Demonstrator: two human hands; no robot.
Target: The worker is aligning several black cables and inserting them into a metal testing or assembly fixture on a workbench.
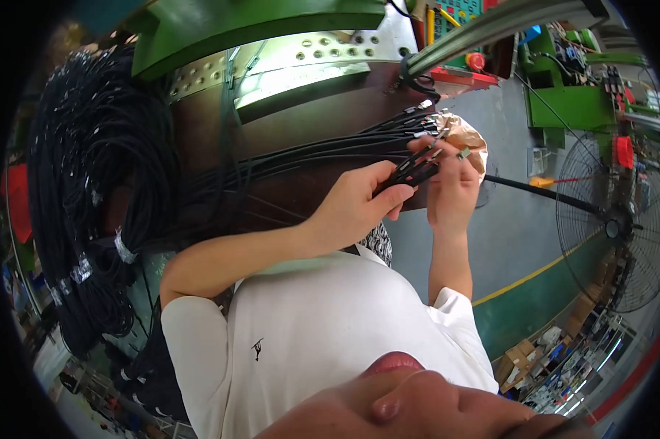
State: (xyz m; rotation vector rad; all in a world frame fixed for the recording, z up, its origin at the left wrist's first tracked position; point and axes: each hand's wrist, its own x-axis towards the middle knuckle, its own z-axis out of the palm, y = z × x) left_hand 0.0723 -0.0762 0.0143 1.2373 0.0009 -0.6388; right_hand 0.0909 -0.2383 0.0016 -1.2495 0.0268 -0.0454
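Note:
A small bunch of black cables [410,173] with connector ends is gripped in my left hand [355,201], its thumb and fingers closed round them. Close on the right, my right hand [454,189] is raised at the connector tips, its fingers curled and partly smeared. A small shiny greenish piece [464,154] shows at those fingers; whether they pinch it is unclear. Behind both hands, more black cables [330,145] lie along the dark brown table [293,186], their metal-tipped ends gathered beside crumpled tan wrapping [467,139].
Thick coils of black cable [99,139] hang at the left, tied with clear wrap [125,246]. A green machine frame [257,29] and a metal pole [491,36] stand over the table's far side. On the right are a red button [475,61] and a large floor fan [615,223].

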